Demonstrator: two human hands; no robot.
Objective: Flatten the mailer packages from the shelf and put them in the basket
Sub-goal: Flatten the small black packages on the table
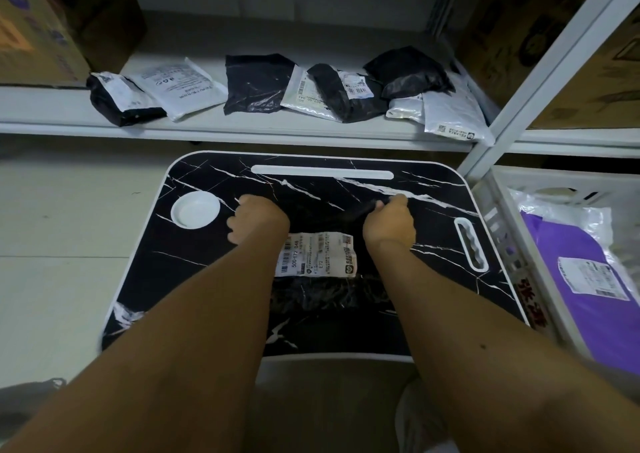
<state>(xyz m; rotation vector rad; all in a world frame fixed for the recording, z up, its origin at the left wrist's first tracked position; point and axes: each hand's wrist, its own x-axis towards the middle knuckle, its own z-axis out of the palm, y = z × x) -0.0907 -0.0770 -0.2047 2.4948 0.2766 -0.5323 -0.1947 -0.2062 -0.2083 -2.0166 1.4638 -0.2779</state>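
Note:
A black mailer with a white shipping label point(317, 256) lies on the black marble-patterned lap table point(433, 255). My left hand point(258, 222) grips its far left corner, fingers curled. My right hand point(389, 224) pinches its far right corner. Several more mailers lie on the white shelf point(207, 130) behind: a black one at the left point(117, 97), a white one point(183, 87), a flat black one point(256, 83) and a pile of black and white ones point(388, 85). The white basket point(502, 241) at the right holds a purple mailer point(581, 279).
Cardboard boxes point(38, 29) stand at the shelf's left end and beyond the white upright post point(540, 74) at the right. The table has a round white cup recess point(195, 209), a slot along its far edge and a handle cut-out point(471, 246). Pale tiled floor lies to the left.

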